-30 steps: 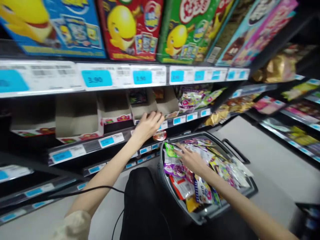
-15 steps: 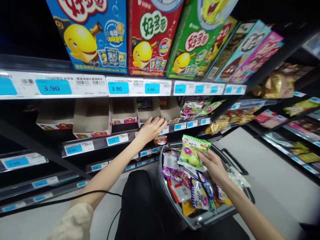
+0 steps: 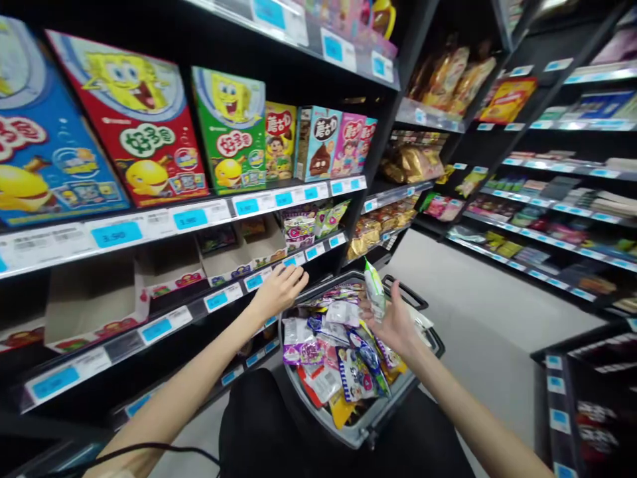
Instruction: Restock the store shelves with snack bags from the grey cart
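My right hand (image 3: 395,324) is closed on a green and white snack packet (image 3: 374,293), held edge-on above a grey shopping basket (image 3: 369,425) full of several colourful snack packets. My left hand (image 3: 279,290) rests on the front edge of a shelf (image 3: 199,307) with its fingers curled, next to blue price tags and brown cardboard display boxes (image 3: 169,269). I see nothing held in the left hand.
Large cartoon snack boxes (image 3: 144,143) stand on the shelf above. More snack bags (image 3: 308,222) fill the shelf to the right. A grey floor aisle (image 3: 478,312) runs ahead, with another shelving unit (image 3: 562,219) on the right. A black cable crosses my left arm.
My right hand has lifted the green packet out of the basket and turned it edge-on. The camera view has swung up and to the right. My left hand stays on the shelf edge.
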`<state>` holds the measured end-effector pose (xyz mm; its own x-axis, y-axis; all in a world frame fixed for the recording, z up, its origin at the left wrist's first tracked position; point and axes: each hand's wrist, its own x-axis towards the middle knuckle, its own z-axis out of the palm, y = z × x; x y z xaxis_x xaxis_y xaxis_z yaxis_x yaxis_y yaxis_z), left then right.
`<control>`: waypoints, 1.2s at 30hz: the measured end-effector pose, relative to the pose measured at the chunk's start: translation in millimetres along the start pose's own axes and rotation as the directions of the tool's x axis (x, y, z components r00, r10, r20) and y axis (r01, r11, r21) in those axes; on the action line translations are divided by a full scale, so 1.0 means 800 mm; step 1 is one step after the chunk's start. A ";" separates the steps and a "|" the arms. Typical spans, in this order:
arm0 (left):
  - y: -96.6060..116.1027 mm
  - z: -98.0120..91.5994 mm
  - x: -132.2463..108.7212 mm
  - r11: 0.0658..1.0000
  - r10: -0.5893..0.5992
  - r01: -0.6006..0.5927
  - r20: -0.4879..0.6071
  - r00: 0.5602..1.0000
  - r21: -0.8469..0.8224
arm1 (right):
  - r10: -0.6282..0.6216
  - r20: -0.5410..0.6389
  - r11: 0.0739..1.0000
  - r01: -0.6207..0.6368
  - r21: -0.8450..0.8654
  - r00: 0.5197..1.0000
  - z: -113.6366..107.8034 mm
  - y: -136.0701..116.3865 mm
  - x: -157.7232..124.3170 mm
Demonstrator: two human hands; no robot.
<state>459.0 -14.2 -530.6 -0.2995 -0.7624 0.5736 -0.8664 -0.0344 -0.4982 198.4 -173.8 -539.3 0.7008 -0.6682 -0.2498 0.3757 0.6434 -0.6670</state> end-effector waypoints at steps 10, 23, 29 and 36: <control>0.030 0.116 0.175 0.998 0.064 -0.060 0.260 0.963 -0.022 | 0.065 0.212 0.994 -0.082 0.075 0.975 -0.050 0.014 0.007; 0.014 0.170 0.258 0.944 -0.305 0.264 0.214 0.928 0.199 | -0.136 0.267 0.980 0.169 -0.106 0.954 -0.039 -0.062 0.073; 0.004 0.170 0.256 0.925 -0.347 0.296 0.216 0.912 0.237 | -0.344 0.288 0.894 0.405 -0.190 0.894 -0.014 -0.088 0.149; 0.004 0.182 0.254 0.913 -0.402 0.374 0.197 0.894 0.167 | -0.573 0.398 0.693 0.683 -0.232 0.717 0.050 -0.110 0.239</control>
<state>453.7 -262.9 -510.4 0.1591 -0.7952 0.5851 -0.8359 -0.4239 -0.3487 323.7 -343.2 -500.4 0.5287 -0.6983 0.4825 0.5981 -0.0970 -0.7956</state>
